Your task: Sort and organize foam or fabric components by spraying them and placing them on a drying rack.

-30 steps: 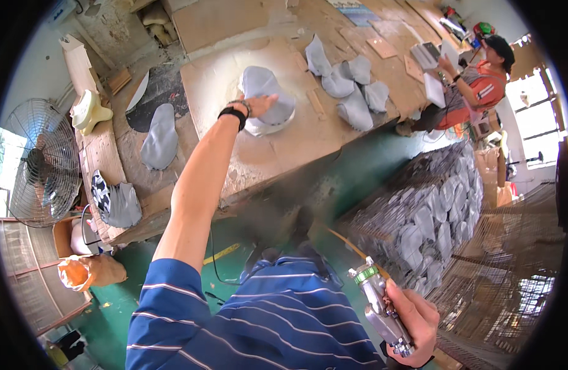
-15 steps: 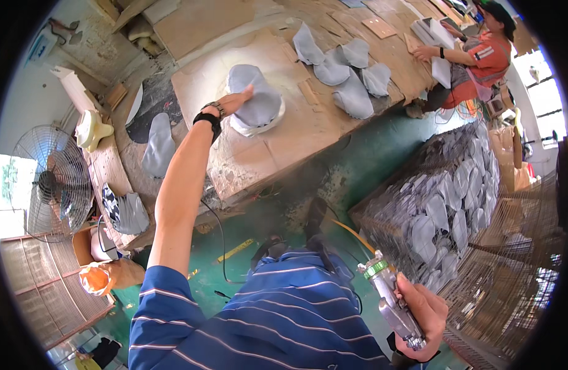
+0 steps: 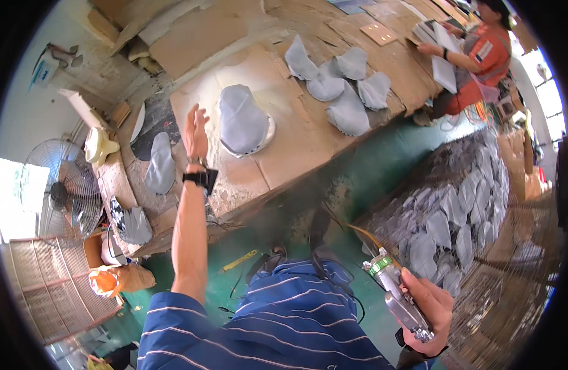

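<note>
On the cardboard-covered tabletop (image 3: pixel 296 148) a grey fabric shoe upper (image 3: pixel 241 120) lies domed, just beside the open left hand (image 3: pixel 196 126). It looks light, soft and floppy; pinch an edge. The right hand (image 3: pixel 429 308) is clamped round a metal spray gun (image 3: pixel 398 296).

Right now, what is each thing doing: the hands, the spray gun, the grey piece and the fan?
Left hand: open, raised beside the grey piece.
Right hand: shut on the spray gun.
Spray gun: held low, away from the table.
Grey piece: lying on the table.
Fan: upright; spinning cannot be told.
</note>
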A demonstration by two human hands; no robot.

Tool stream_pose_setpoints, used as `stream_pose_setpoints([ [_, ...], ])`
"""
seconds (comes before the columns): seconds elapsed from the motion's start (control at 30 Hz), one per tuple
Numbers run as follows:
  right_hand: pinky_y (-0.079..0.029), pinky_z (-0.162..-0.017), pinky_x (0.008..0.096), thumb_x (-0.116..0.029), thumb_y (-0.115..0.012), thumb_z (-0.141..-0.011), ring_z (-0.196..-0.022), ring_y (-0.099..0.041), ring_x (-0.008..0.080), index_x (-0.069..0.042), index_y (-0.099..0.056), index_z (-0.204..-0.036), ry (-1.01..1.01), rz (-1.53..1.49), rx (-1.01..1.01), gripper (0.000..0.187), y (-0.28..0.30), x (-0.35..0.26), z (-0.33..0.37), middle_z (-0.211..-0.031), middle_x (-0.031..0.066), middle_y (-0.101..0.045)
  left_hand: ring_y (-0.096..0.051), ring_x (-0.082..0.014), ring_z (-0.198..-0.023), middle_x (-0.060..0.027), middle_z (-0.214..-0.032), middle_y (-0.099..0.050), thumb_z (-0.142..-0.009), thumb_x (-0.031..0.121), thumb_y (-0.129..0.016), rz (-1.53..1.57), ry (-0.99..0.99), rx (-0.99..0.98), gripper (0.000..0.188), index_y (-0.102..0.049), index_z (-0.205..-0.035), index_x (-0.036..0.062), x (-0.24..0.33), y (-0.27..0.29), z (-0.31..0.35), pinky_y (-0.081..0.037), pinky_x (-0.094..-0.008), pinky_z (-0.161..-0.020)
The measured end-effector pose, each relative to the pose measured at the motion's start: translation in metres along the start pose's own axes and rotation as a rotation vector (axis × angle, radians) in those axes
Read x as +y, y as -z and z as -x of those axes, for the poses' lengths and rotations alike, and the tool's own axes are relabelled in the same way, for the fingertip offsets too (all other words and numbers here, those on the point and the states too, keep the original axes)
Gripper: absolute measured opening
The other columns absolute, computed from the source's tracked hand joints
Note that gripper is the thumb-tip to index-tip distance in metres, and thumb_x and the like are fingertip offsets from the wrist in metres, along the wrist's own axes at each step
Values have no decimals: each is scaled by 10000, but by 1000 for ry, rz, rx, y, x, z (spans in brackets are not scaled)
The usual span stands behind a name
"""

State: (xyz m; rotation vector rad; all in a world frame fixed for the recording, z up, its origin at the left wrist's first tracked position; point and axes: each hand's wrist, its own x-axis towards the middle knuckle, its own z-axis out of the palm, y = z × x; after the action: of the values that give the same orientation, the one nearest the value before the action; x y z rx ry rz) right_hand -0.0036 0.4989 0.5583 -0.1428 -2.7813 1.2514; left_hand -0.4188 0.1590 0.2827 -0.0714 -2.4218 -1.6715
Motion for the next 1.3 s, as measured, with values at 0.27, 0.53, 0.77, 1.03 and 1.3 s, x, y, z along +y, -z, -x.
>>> stream_pose_setpoints([
  [0.27,-490,-667,337,-32,-739,-777,-700,-626,294,110,-613,-1281,155,-24,-67,539,12,16,-54,-837,189,-651,-716,-204,-930,-120,-1073,-720,-1081,464,-465,280,368,83,555,-615,-1307,-20,-58,65,207,-561,-342,-861],
  [0.53,-546,-891,376,50,-684,-853,-1022,-709,362,71,-608,-1346,198,61,-117,500,13,-26,-77,-1172,264,-698,-727,-204,-775,-102,-909,-753,-1018,444,-557,-25,958,114,479,-680,-1185,13,-185,92,398,-555,-337,-718],
  [0.77,-534,-714,318,-25,-749,-788,-770,-703,254,114,-612,-1295,207,81,-197,544,2,-28,-83,-909,189,-702,-751,-274,-877,-132,-1055,-757,-974,536,-498,3,1407,-64,596,-631,-1301,56,-221,114,488,-585,-431,-748],
  [1.03,-523,-710,339,4,-763,-704,-768,-698,298,69,-648,-1278,208,177,-229,589,-10,-58,-80,-906,207,-693,-746,-303,-922,-145,-1062,-750,-988,508,-489,87,1450,-92,575,-624,-1303,47,-234,114,475,-590,-467,-782],
  [1.3,-518,-701,340,17,-762,-699,-767,-695,306,76,-652,-1260,156,210,-249,575,-14,-75,-65,-886,204,-685,-744,-301,-930,-157,-1093,-743,-1006,539,-492,108,1289,-111,611,-616,-1320,30,-234,108,437,-594,-466,-800],
])
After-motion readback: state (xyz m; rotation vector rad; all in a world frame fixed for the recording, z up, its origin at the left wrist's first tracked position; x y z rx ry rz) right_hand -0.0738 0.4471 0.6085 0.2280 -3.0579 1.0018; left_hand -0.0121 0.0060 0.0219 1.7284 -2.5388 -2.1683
